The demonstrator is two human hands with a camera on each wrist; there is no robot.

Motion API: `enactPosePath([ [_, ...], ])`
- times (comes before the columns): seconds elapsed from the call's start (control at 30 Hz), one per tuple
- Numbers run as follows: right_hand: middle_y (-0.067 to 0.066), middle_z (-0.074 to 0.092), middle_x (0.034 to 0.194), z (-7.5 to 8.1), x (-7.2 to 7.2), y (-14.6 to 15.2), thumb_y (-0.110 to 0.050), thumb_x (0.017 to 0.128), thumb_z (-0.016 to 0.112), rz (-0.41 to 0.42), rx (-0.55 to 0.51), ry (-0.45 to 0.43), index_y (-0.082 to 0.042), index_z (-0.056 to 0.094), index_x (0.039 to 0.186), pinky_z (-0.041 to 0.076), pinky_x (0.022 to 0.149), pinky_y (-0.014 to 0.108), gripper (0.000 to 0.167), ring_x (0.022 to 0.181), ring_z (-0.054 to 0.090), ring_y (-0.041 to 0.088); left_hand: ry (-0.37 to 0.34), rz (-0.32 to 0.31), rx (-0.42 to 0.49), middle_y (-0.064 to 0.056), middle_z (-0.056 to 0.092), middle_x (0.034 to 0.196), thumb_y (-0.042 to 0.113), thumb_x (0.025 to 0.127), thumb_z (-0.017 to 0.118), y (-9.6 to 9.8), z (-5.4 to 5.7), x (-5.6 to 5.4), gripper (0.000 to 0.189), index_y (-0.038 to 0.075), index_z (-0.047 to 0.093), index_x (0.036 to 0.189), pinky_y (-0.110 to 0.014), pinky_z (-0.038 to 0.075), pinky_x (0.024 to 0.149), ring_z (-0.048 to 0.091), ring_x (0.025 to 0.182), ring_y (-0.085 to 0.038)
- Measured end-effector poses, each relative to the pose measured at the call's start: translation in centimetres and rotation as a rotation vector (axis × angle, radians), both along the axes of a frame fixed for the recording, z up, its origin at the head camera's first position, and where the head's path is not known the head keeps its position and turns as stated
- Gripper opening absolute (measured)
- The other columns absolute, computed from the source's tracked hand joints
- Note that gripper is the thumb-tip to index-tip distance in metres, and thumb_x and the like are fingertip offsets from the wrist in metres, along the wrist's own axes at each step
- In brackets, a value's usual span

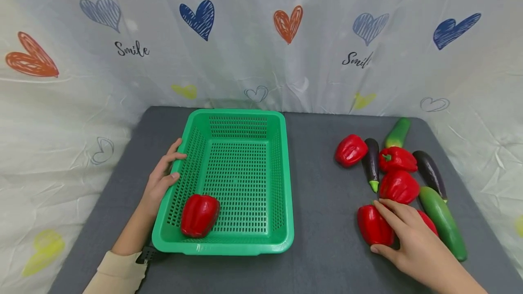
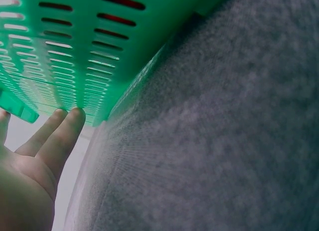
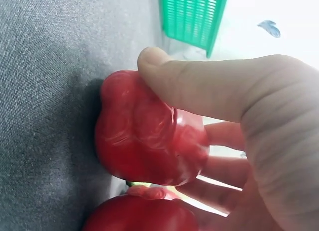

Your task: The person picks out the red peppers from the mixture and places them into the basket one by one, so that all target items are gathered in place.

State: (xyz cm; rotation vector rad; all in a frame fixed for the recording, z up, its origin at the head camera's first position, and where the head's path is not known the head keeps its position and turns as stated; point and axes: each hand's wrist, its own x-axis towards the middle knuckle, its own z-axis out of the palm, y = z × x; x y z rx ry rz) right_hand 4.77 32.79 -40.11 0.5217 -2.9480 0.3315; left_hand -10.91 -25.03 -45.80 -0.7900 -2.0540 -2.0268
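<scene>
At the left side of a green perforated basket (image 1: 289,194), my left hand (image 1: 158,186) holds the rim, thumb and a finger over the edge. In the left wrist view, other fingers (image 2: 62,136) touch the outside of the basket wall. One red bell pepper (image 1: 199,216) lies in the basket's near left corner. On the right of the table, my right hand (image 1: 412,239) grips another red bell pepper (image 3: 144,136) between thumb and fingers; it is at the table surface. Partly hidden behind that hand is a further red bell pepper (image 1: 427,222).
Beyond the right hand lie more red bell peppers (image 1: 399,187), two eggplants (image 1: 371,162) and two green cucumber-like vegetables (image 1: 443,222). A grey cloth (image 1: 323,239) covers the table. A white curtain (image 1: 245,58) with printed hearts hangs behind it and at both sides.
</scene>
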Motion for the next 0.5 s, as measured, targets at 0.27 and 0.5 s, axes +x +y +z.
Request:
enactPosePath([
  [0.27, 0.011, 0.061, 0.138, -0.03, -0.07, -0.34, -0.041, 0.059, 0.109, -0.012, -0.008, 0.010, -0.003, 0.066, 0.146, 0.061, 0.085, 0.060, 0.105, 0.123, 0.056, 0.031, -0.011, 0.024, -0.013, -0.015, 0.027, 0.178, -0.007, 0.104, 0.043, -0.07, 0.05, 0.03, 0.041, -0.011, 0.055, 0.143, -0.036, 0.021, 0.121, 0.018, 0.166, -0.024],
  [0.5, 0.009, 0.061, 0.136, -0.12, -0.14, -0.52, -0.042, 0.059, 0.108, -0.019, -0.017, 0.012, -0.004, 0.067, 0.145, 0.063, 0.082, 0.056, 0.102, 0.122, 0.055, 0.029, -0.020, 0.028, -0.025, -0.015, 0.026, 0.178, -0.005, 0.104, 0.043, 0.07, 0.27, 0.17, 0.040, -0.012, 0.054, 0.143, -0.036, 0.022, 0.121, 0.017, 0.166, -0.025],
])
